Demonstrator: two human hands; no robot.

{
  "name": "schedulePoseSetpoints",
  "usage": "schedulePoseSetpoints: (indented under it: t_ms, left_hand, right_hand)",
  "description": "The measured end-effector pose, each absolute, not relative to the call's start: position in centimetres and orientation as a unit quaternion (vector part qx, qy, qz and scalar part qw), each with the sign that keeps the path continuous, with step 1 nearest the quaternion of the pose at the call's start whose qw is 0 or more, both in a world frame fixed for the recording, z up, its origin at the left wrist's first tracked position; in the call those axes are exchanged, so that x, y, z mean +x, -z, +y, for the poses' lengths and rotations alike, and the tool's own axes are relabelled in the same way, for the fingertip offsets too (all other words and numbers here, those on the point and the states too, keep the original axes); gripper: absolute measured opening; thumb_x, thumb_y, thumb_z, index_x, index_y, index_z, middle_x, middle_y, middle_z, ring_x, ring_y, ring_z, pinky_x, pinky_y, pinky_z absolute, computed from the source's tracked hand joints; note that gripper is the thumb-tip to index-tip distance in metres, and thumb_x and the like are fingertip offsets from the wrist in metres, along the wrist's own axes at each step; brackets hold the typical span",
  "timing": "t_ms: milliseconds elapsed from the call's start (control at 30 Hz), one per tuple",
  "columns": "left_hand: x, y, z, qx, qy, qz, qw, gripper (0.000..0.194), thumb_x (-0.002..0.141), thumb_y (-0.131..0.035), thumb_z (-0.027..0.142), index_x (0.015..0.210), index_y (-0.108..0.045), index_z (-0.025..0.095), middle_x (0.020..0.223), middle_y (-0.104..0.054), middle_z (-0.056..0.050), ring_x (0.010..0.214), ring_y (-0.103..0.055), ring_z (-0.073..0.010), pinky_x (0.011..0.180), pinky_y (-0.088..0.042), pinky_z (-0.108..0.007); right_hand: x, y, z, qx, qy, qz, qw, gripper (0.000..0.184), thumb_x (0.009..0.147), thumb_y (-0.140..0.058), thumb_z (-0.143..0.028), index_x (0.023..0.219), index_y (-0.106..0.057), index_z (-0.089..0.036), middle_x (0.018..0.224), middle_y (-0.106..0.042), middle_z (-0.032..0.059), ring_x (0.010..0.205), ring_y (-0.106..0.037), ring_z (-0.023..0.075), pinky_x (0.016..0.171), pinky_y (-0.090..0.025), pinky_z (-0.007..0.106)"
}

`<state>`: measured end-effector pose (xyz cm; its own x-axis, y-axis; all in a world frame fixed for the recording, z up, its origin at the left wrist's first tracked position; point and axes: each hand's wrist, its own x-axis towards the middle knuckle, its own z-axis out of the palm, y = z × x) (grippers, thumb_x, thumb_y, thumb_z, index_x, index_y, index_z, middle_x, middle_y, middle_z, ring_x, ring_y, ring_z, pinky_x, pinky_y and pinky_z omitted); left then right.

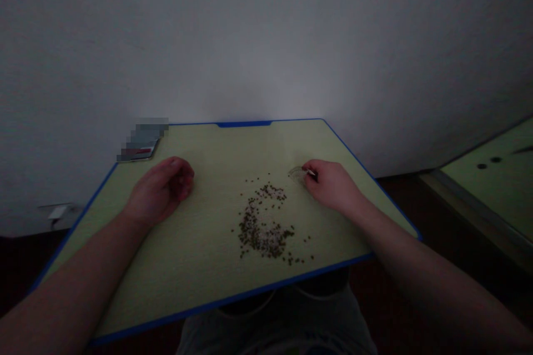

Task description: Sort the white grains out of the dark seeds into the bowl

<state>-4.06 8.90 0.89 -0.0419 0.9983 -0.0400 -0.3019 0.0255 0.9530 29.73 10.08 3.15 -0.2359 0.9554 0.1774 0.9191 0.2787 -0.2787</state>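
A loose pile of small dark beans mixed with pale rice-like grains [266, 230] lies on the light yellow-green tabletop [200, 266], with strays scattered around it. Up and to the right of the pile, my right hand [331, 183] pinches a thin, clear protractor [297, 174] between thumb and fingers. Its curved, marked edge points left, close to the table surface; the rest is hidden in the grip. My left hand [160, 188] rests on the table left of the pile, its fingers curled inward, and no object shows in it.
A phone-like flat object [144, 141], partly blurred out, lies at the table's back left corner. Blue edging [244, 123] runs round the tabletop, which meets a pale wall [266, 39]. A white plug [58, 212] is on the left wall. A yellow-green panel [495, 177] stands at right.
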Motion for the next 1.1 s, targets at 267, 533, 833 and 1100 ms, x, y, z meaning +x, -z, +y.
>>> schedulePoseSetpoints:
  t_ms: [267, 533, 833, 1100]
  left_hand:
    - [-3.9, -0.9, 8.7, 0.398, -0.576, 0.438, 0.564, 0.017, 0.073, -0.065, 0.029, 0.066, -0.062, 0.014, 0.054, -0.057, 0.000, 0.041, -0.048, -0.0097, 0.031, -0.036, -0.018]
    - [-4.0, -1.0, 8.7, 0.403, -0.572, 0.444, 0.559, 0.018, 0.077, -0.060, 0.028, 0.066, -0.061, 0.015, 0.054, -0.055, 0.000, 0.041, -0.048, -0.0096, 0.031, -0.036, -0.018]
    - [-4.1, -1.1, 8.8, 0.401, -0.574, 0.442, 0.561, 0.017, 0.077, -0.062, 0.028, 0.068, -0.060, 0.014, 0.057, -0.056, -0.001, 0.043, -0.050, -0.0098, 0.033, -0.037, -0.019]
    - [-4.1, -1.0, 8.9, 0.412, -0.571, 0.438, 0.558, 0.018, 0.078, -0.060, 0.028, 0.067, -0.060, 0.014, 0.055, -0.056, -0.001, 0.040, -0.048, -0.0095, 0.032, -0.036, -0.019]
  right_hand:
    - [28.9, -3.3, 8.4, -0.548, -0.098, -0.817, 0.152, 0.025, 0.083, -0.052, -0.017, 0.100, -0.069, -0.016, 0.089, -0.074, 0.0079, 0.076, -0.067, 0.0197, 0.069, -0.046, 0.029]
    - [30.0, -3.0, 6.6, -0.561, -0.122, -0.802, 0.165, 0.023, 0.082, -0.051, -0.017, 0.097, -0.069, -0.016, 0.087, -0.074, 0.0066, 0.077, -0.067, 0.0196, 0.069, -0.046, 0.029]
    - [29.7, -3.2, 4.9, -0.548, -0.154, -0.805, 0.168, 0.022, 0.083, -0.051, -0.016, 0.095, -0.068, -0.019, 0.082, -0.073, 0.0047, 0.071, -0.066, 0.0181, 0.065, -0.045, 0.028]
    - [29.8, -3.1, 4.1, -0.544, -0.168, -0.805, 0.167, 0.023, 0.083, -0.051, -0.016, 0.096, -0.069, -0.017, 0.083, -0.073, 0.0050, 0.071, -0.065, 0.0168, 0.064, -0.045, 0.027]
